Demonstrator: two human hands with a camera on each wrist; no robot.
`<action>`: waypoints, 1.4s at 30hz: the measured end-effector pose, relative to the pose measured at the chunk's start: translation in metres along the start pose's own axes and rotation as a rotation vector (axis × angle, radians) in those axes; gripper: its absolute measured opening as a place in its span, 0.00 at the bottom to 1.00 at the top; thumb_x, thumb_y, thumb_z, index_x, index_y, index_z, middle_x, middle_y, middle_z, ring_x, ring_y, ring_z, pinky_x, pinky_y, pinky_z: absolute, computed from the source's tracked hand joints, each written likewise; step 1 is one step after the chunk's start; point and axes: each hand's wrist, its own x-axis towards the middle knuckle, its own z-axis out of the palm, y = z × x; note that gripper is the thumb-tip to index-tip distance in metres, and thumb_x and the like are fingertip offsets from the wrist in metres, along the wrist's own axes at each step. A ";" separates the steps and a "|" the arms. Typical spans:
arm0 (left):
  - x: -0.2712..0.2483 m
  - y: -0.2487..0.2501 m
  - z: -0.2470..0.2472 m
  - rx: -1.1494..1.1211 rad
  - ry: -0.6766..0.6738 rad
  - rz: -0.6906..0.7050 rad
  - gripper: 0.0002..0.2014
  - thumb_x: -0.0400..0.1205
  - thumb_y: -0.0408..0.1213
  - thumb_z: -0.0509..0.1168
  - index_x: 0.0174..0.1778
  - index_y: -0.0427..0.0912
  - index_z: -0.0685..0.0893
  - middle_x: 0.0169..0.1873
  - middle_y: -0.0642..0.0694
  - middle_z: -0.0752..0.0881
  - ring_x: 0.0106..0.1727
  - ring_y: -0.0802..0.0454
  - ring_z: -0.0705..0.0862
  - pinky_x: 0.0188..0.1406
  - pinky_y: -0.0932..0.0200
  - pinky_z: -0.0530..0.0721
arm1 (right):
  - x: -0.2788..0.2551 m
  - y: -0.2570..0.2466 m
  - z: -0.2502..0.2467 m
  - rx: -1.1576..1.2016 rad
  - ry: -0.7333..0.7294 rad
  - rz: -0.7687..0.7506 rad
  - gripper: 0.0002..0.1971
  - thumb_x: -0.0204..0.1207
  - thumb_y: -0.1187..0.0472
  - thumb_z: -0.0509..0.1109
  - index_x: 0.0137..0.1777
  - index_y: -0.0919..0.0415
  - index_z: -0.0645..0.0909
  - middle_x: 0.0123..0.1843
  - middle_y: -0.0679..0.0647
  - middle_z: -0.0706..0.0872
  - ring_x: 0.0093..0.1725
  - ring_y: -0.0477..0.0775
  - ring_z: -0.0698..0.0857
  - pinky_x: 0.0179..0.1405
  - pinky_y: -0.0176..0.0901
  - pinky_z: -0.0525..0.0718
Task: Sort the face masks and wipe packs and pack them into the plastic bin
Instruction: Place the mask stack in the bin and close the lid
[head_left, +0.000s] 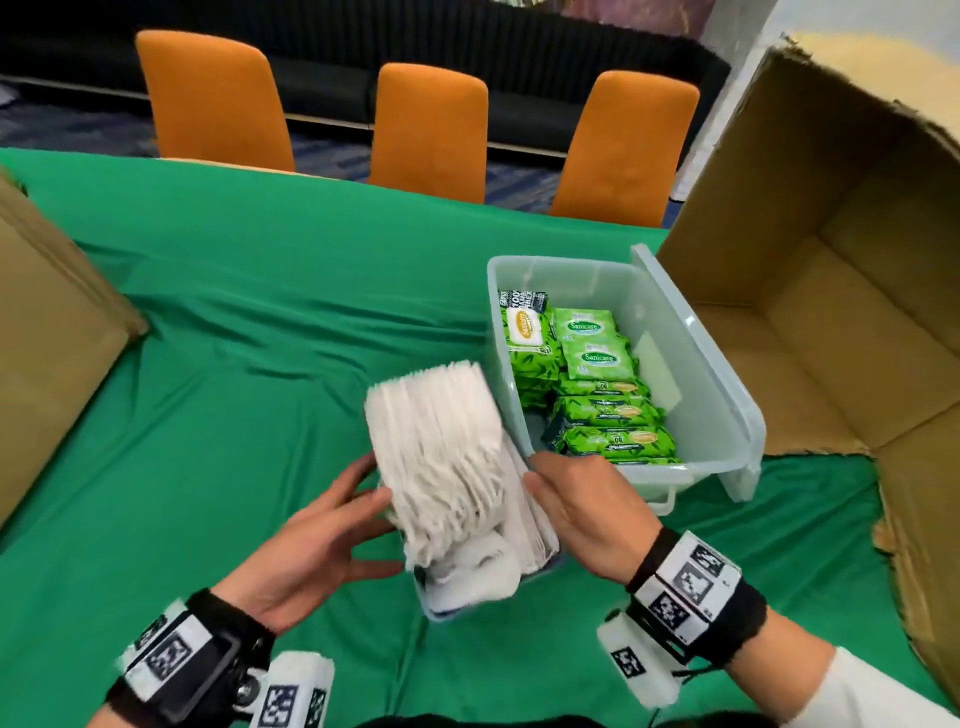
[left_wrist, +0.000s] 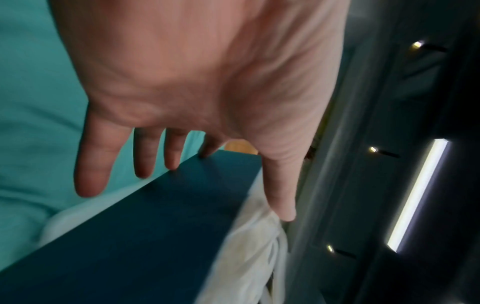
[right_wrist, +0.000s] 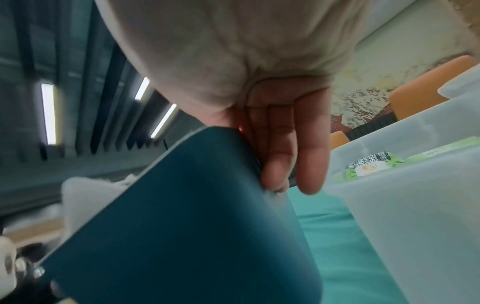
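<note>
Both hands were on a stack of face masks (head_left: 447, 457) just in front of the plastic bin (head_left: 727, 395), near its left corner. Left hand (head_left: 317, 535) lay flat with straight, spread fingers against the stack's left side; right hand (head_left: 582, 514) pressed its right side, fingers straight too. Masks sat in a dark blue sleeve (right_wrist: 182, 216). I'd squeeze evenly and keep it level going over the rim, since the fanned top looked ready to spill. Wipe packs (head_left: 592, 358) already inside read "Sanicare", some "80".
</note>
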 end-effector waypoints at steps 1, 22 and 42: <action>0.003 0.008 0.012 0.018 -0.012 0.047 0.45 0.68 0.47 0.83 0.82 0.64 0.71 0.70 0.41 0.86 0.65 0.41 0.86 0.59 0.34 0.86 | 0.003 0.004 -0.006 0.060 0.033 0.034 0.16 0.88 0.52 0.59 0.37 0.53 0.68 0.30 0.53 0.77 0.31 0.60 0.75 0.33 0.54 0.72; 0.184 0.042 0.169 0.836 0.180 0.204 0.56 0.68 0.59 0.78 0.90 0.50 0.57 0.82 0.48 0.72 0.77 0.47 0.78 0.75 0.41 0.79 | 0.116 0.155 -0.065 1.151 -0.084 0.724 0.39 0.67 0.57 0.84 0.78 0.63 0.74 0.60 0.65 0.91 0.50 0.64 0.93 0.47 0.53 0.89; 0.185 0.012 0.116 1.147 0.048 -0.019 0.60 0.80 0.49 0.75 0.87 0.57 0.27 0.73 0.28 0.81 0.56 0.38 0.88 0.43 0.60 0.80 | 0.160 0.163 0.008 0.460 -0.329 0.771 0.61 0.69 0.45 0.85 0.88 0.68 0.48 0.86 0.62 0.65 0.83 0.62 0.68 0.71 0.45 0.71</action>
